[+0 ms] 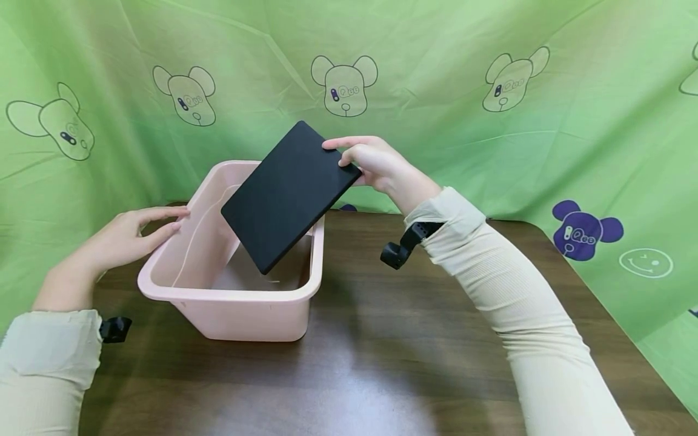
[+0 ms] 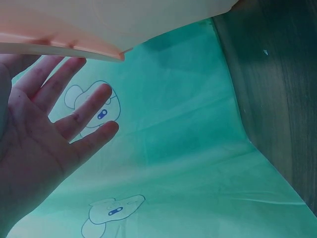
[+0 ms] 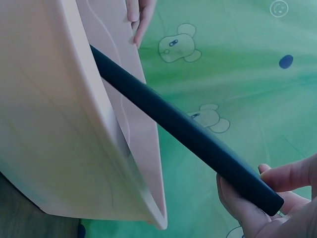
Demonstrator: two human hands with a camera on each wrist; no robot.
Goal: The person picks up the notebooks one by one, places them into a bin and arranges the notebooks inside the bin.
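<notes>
Green cloth (image 1: 436,91) printed with bear heads hangs behind the dark wooden desk (image 1: 382,363), where a pink plastic tub (image 1: 229,309) stands. At its left rim the left hand (image 1: 125,239) rests with fingers spread straight. Over the tub a black tablet (image 1: 289,194) tilts, long axis running from its lower end inside the tub up-right to the right hand (image 1: 378,166), which pinches its top corner.

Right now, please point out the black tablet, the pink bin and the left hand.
black tablet (image 1: 289,197), head view, middle of its flat back.
pink bin (image 1: 229,297), head view, near front rim.
left hand (image 1: 122,239), head view, back of the hand.
</notes>
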